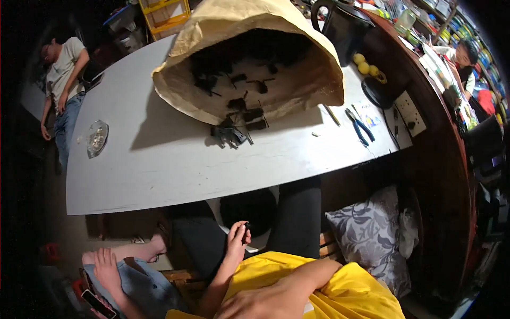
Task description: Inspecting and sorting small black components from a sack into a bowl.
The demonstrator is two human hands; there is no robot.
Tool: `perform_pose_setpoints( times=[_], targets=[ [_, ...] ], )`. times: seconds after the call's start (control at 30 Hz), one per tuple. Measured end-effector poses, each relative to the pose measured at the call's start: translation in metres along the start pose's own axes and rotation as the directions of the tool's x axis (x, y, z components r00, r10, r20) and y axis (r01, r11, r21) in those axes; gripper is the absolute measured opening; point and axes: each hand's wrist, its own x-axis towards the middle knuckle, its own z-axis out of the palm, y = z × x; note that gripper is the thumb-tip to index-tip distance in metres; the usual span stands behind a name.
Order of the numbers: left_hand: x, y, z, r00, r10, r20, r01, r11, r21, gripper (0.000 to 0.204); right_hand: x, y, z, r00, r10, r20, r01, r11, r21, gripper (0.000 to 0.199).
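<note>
Several pieces: small black plastic clip-like parts point(232, 134) are lying loose on the pale grey tabletop point(159, 159) just at the mouth of the big tan paper sack point(249, 32), and many more are sitting inside it.
Left hand: your left hand point(237, 240) is reaching out below the tabletop edge, fingers pinched together on one small dark part point(247, 227).
Right hand: your right hand point(265, 303) is resting low across your yellow shirt, holding nothing that you can see; whether its fingers are curled in, I cannot tell.
Progress: judging by the full sack, you are working near the start, with one piece in hand and most left.
Nearby: blue-handled pliers point(359, 126) are lying to the right of the sack, untouched.
</note>
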Motion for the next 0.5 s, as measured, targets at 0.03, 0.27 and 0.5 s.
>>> perform_pose_setpoints(
  times=[0.03,0.27,0.5],
  targets=[
    [-0.002,0.002,-0.003,1.000,-0.002,0.017,0.001,1.000,0.008,0.018,0.014,-0.011,-0.008,0.989,0.002,0.146,-0.004,1.000,0.014,0.030],
    [0.002,0.002,0.002,0.992,-0.025,0.124,0.032,0.998,-0.055,0.029,-0.004,-0.019,-0.019,0.985,-0.166,-0.047,0.165,0.986,-0.011,0.038],
    [0.001,0.003,-0.009,0.982,-0.069,0.177,0.094,0.987,-0.134,0.026,-0.048,0.027,-0.100,0.703,0.172,-0.690,-0.645,0.563,-0.517,0.025]
  ],
)
